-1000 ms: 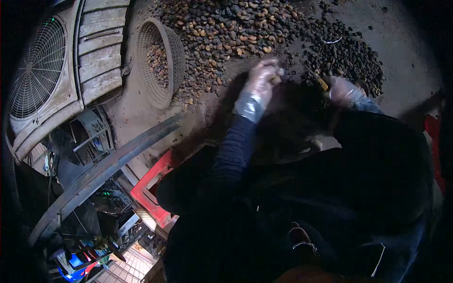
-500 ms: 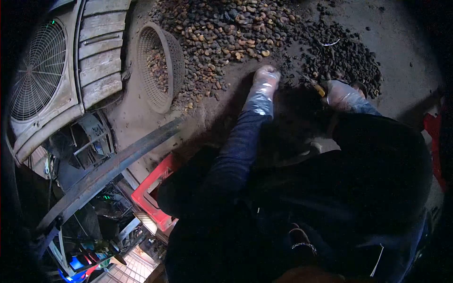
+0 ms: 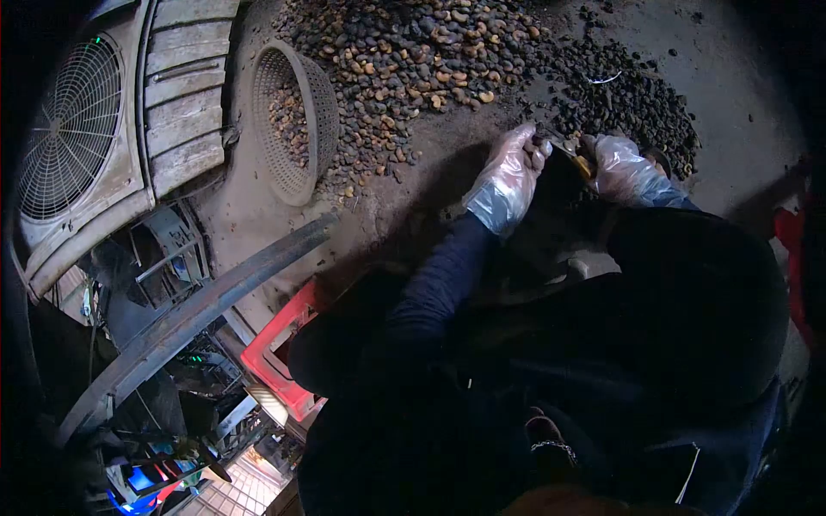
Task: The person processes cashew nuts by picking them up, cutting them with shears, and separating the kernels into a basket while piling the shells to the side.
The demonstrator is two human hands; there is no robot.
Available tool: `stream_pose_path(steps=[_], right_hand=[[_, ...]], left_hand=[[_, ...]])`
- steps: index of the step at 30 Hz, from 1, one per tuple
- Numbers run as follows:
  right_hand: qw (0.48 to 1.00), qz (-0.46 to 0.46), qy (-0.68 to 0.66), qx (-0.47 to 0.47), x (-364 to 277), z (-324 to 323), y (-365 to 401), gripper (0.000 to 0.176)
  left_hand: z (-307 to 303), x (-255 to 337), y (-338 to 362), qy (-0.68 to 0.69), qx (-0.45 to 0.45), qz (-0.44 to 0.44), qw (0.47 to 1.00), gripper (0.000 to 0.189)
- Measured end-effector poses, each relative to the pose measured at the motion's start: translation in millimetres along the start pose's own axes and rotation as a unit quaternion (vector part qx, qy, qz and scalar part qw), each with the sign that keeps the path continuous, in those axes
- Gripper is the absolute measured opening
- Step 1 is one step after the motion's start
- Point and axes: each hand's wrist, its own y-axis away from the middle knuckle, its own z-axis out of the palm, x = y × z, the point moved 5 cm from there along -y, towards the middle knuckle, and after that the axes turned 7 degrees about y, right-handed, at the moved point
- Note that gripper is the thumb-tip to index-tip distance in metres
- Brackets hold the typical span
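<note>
My left hand (image 3: 509, 176), in a clear plastic glove, has its fingers pinched together near the knife's tip; whatever lies between them is too small to make out. Gloved the same way, my right hand (image 3: 621, 168) is closed around the yellow handle of a small knife (image 3: 583, 165), its thin metal blade pointing left toward my left fingers. Beyond my hands spreads a large heap of roasted-looking cashew nuts (image 3: 413, 60), brown to black. A darker pile of blackened pieces, perhaps shells (image 3: 637, 107), lies just past my right hand.
A grey perforated basket (image 3: 317, 112) leans tilted on the floor with nuts inside. At the left stand a round fan grille (image 3: 69, 129) and a slatted panel (image 3: 183, 95). A curved metal bar (image 3: 215, 297) and a red plastic stool (image 3: 275, 357) are near my left side.
My left hand has come back from the edge of the nut heap, moving right and toward me, beside the knife. My right hand still holds the knife in nearly the same place.
</note>
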Motion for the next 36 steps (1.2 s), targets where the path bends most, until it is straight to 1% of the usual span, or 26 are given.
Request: stream_pose_path(steps=[1,3,10,12,13,14,15,16,17,19,21,22,23,24,25,26,27,28,29,30,32,33,34,35,36], right_hand=[[1.0,0.015,-0.005,-0.014,2,1,-1,0.051],[0.999,0.032,-0.015,-0.032,3,3,1,0.052],[0.995,0.061,-0.057,-0.055,17,13,-1,0.053],[0.992,0.078,-0.079,-0.063,36,32,-12,0.054],[0.99,0.087,-0.091,-0.066,48,41,-19,0.055],[0.985,0.104,-0.117,-0.079,59,50,-24,0.056],[0.985,0.103,-0.116,-0.08,63,52,-23,0.056],[0.984,0.11,-0.123,-0.069,66,52,-23,0.057],[0.983,0.116,-0.131,-0.059,67,52,-22,0.058],[0.984,0.106,-0.131,-0.063,56,44,-16,0.059],[0.985,0.092,-0.128,-0.065,43,32,-10,0.061],[0.985,0.097,-0.119,-0.078,39,28,-8,0.061],[0.984,0.104,-0.113,-0.089,37,26,-10,0.061],[0.984,0.103,-0.117,-0.085,44,32,-16,0.061],[0.985,0.093,-0.131,-0.066,55,44,-22,0.06],[0.985,0.086,-0.143,-0.048,62,52,-25,0.06],[0.984,0.089,-0.147,-0.049,59,49,-22,0.06],[0.981,0.081,-0.17,-0.052,52,39,-16,0.058],[0.977,0.072,-0.191,-0.055,48,34,-13,0.057],[0.978,0.074,-0.188,-0.059,49,36,-12,0.057],[0.986,0.058,-0.156,-0.023,51,35,-13,0.055],[0.986,0.059,-0.154,-0.025,51,36,-13,0.055],[0.985,0.057,-0.158,-0.035,50,36,-14,0.055],[0.984,0.054,-0.163,-0.045,49,36,-16,0.055],[0.984,0.055,-0.163,-0.046,51,40,-19,0.055]], left_hand=[[-3,-1,-3,0.001,0.0,0.001,1.0,0.018],[-8,-5,-8,0.036,-0.012,-0.026,0.999,0.014],[3,3,-1,0.027,-0.071,-0.002,0.997,0.014],[8,17,-1,-0.006,-0.054,0.021,0.998,0.011],[20,35,7,-0.035,-0.07,0.058,0.995,0.011],[39,57,14,-0.023,-0.088,0.109,0.99,0.014],[54,83,14,-0.01,-0.103,0.158,0.982,0.018],[67,121,7,-0.143,-0.202,0.225,0.942,0.03],[102,151,19,-0.04,-0.251,0.284,0.925,0.063],[154,202,44,0.082,-0.383,0.277,0.878,0.073],[160,237,47,0.0,-0.323,0.35,0.879,0.112],[169,225,88,-0.207,-0.286,0.479,0.804,0.099],[132,250,35,-0.071,-0.141,0.444,0.882,0.051],[100,263,-3,-0.099,-0.112,0.419,0.896,0.042],[71,263,-32,-0.18,-0.101,0.398,0.894,0.033],[38,259,-71,-0.288,-0.092,0.378,0.875,0.024],[8,251,-99,-0.405,-0.086,0.368,0.832,0.017],[-20,239,-123,-0.488,-0.109,0.372,0.782,0.014],[-19,207,-106,-0.65,0.11,0.361,0.66,0.016],[-24,187,-106,-0.647,0.111,0.358,0.664,0.016],[-26,154,-110,-0.729,0.08,0.344,0.586,0.023],[-28,138,-109,-0.767,0.063,0.336,0.543,0.027],[-25,126,-103,-0.79,0.066,0.362,0.491,0.037],[-24,122,-106,-0.79,0.064,0.362,0.491,0.037],[-24,117,-107,-0.805,0.072,0.337,0.483,0.038]])
